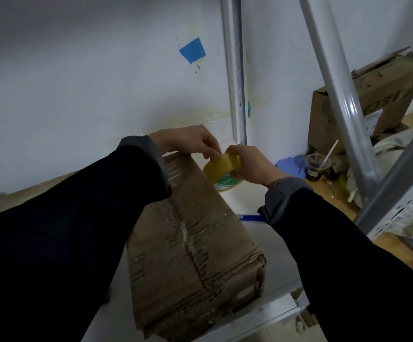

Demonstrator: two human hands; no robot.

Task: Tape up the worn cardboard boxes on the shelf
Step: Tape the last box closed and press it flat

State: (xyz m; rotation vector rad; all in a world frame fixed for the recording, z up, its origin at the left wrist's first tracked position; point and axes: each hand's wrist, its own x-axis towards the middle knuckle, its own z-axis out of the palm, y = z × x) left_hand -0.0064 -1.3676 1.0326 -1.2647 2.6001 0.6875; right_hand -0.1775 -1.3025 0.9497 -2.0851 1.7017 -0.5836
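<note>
A worn, crumpled cardboard box (195, 262) lies on the white shelf (262, 245), its top seam torn and covered with old clear tape. Above its far end my right hand (252, 164) grips a yellowish roll of tape (219, 174). My left hand (188, 141) pinches the tape's loose end at the top of the roll, its wrist over the box's far edge. Both forearms in dark sleeves reach in from below.
Grey shelf posts (235, 77) rise behind and to the right. A second battered cardboard box (373, 99) stands on the floor at right, with a plastic cup with a straw (317, 166), a blue glove (290, 164) and white cloth nearby. Blue tape (192, 50) sticks on the wall.
</note>
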